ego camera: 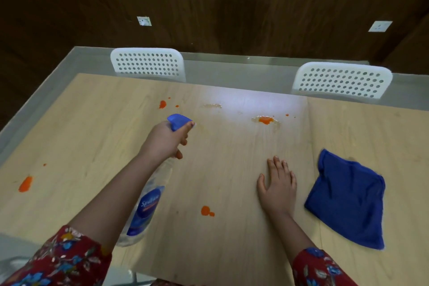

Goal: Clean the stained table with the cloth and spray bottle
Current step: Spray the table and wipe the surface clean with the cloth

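My left hand (166,139) grips the neck of a clear spray bottle (148,202) with a blue nozzle, held above the light wooden table (97,137) with the nozzle pointing away from me. My right hand (278,183) lies flat on the table, fingers straight, just left of a folded blue cloth (348,199). Orange stains mark the table: one wet-looking at the far centre (265,120), one at the far left (162,104), one near the left edge (25,184), one near me (206,211). A pale wet patch (212,106) lies beyond the nozzle.
Two white perforated chairs stand at the table's far side, one on the left (148,64) and one on the right (342,81). A dark wooden wall with two white sockets rises behind them. A grey floor shows around the table.
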`<move>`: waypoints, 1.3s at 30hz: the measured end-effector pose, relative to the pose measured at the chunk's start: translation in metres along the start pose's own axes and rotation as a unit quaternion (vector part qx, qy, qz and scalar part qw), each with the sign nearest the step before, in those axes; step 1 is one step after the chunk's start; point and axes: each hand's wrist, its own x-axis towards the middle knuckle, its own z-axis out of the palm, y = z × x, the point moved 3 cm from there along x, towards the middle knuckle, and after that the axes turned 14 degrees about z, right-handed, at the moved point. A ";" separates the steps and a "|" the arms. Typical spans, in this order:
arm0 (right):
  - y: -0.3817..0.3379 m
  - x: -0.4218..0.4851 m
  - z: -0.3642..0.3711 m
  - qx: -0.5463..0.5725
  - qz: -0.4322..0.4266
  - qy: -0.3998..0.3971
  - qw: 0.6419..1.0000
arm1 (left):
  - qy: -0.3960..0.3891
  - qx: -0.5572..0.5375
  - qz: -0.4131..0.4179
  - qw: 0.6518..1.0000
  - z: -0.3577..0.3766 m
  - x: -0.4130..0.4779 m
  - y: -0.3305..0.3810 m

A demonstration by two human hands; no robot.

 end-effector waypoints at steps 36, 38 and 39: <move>0.062 -0.053 -0.032 0.159 0.025 -0.012 0.987 | -0.074 0.007 0.016 0.997 0.071 -0.121 -0.017; 0.062 -0.059 -0.030 0.138 0.015 -0.010 0.990 | -0.021 -0.013 0.001 1.000 0.056 -0.122 -0.029; 0.063 -0.061 -0.030 0.131 0.012 -0.011 0.991 | 0.009 -0.023 -0.005 1.000 0.048 -0.122 -0.036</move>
